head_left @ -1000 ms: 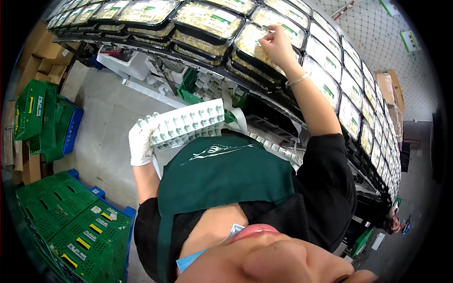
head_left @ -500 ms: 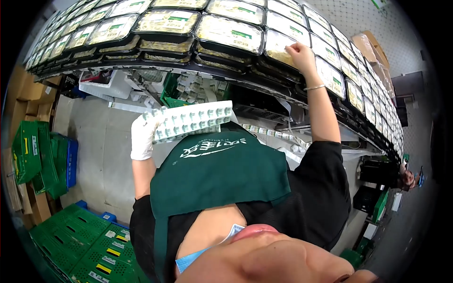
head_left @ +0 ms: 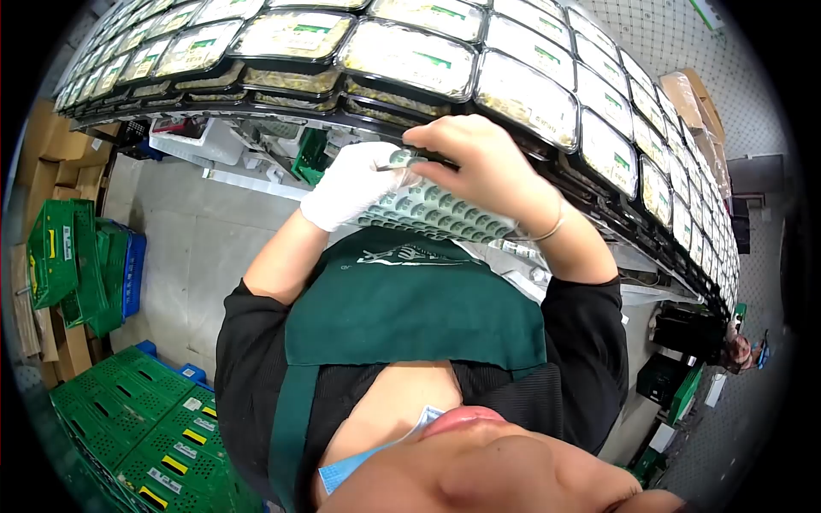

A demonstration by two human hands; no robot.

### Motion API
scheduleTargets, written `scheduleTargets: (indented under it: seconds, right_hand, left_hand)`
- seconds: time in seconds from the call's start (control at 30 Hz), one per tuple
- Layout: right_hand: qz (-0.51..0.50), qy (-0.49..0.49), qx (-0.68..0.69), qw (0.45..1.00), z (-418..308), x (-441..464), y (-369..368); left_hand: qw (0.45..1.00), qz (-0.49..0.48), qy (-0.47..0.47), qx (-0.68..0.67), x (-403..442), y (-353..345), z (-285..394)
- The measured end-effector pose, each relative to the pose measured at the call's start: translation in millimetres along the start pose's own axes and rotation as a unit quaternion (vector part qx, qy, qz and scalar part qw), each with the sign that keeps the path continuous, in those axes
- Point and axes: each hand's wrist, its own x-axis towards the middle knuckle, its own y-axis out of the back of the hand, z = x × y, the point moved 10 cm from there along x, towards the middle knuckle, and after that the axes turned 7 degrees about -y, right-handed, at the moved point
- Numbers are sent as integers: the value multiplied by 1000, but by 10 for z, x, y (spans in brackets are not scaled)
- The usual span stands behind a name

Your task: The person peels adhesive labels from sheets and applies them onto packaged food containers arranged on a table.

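My left hand (head_left: pixel 355 184), in a white glove, is closed on a sheet of small green-and-white labels (head_left: pixel 445 212) in front of the apron (head_left: pixel 410 308). Bare, with a bracelet at the wrist, my right hand (head_left: pixel 492 167) reaches over the sheet. Its thumb and forefinger are at the upper left edge of the labels, close to the gloved fingers; whether they grip a label is too small to tell. Just beyond both hands, black trays with clear lids (head_left: pixel 410 58) stand stacked in rows, many with a label on top.
Green crates (head_left: pixel 128 410) stand at the lower left, more crates (head_left: pixel 64 248) above them beside cardboard boxes (head_left: pixel 64 141). A white foam box (head_left: pixel 201 141) is under the tray rack's edge (head_left: pixel 248 111). Another person (head_left: pixel 740 350) is partly visible at the far right.
My right hand has left the tray lids and come back to the label sheet. My left hand has moved right and up with the sheet, which now tilts to show its face.
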Motion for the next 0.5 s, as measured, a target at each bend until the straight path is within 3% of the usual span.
scheduleTargets:
  seconds: [0.07,0.17,0.23,0.33,0.43,0.5]
  right_hand:
    - [24,50,-147,988,-33,-44,-18]
    - [-15,45,-169,984,171,-110,30]
    - [-13,50,-175,983,299,-151,83]
    - [-27,38,-163,985,512,-147,146]
    - [-65,-1,-73,995,728,-114,184]
    - [-116,-109,265,951,1049,-85,202]
  left_hand:
    - [999,-6,15,32,125,-114,97]
    - [997,-29,64,42,272,-306,183]
    - [980,-14,15,-197,385,-448,199]
    - [979,-40,39,-197,502,-500,35]
    - [987,-32,65,-146,515,-461,-46]
    - [996,-39,47,-70,555,-428,-6]
